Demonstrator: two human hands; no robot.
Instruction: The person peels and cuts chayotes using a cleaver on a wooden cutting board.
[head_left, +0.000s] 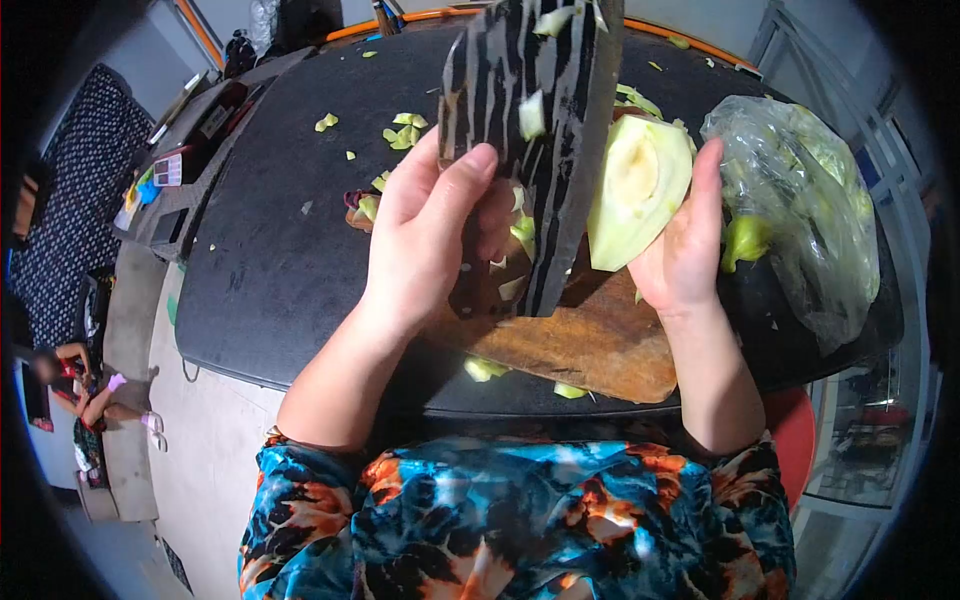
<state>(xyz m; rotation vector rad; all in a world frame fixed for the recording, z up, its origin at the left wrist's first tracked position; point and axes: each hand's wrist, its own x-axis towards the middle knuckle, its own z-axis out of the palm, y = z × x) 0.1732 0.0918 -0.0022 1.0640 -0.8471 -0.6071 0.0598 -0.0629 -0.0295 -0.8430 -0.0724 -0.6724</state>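
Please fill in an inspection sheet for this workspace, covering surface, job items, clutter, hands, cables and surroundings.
Surface: dark table with a wooden board lying near its front edge.
Job items: broad streaked blade with pale bits stuck to it; pale green cut piece, hollowed in its face.
Clutter: green scraps scattered about the table; clear plastic bag of green produce on the right, a small green item beside it.
Hands: left hand grips the blade; right hand cups the cut piece.
Cables: nothing seen.
Surroundings: a person at far left; a patterned dark cloth beyond the table.
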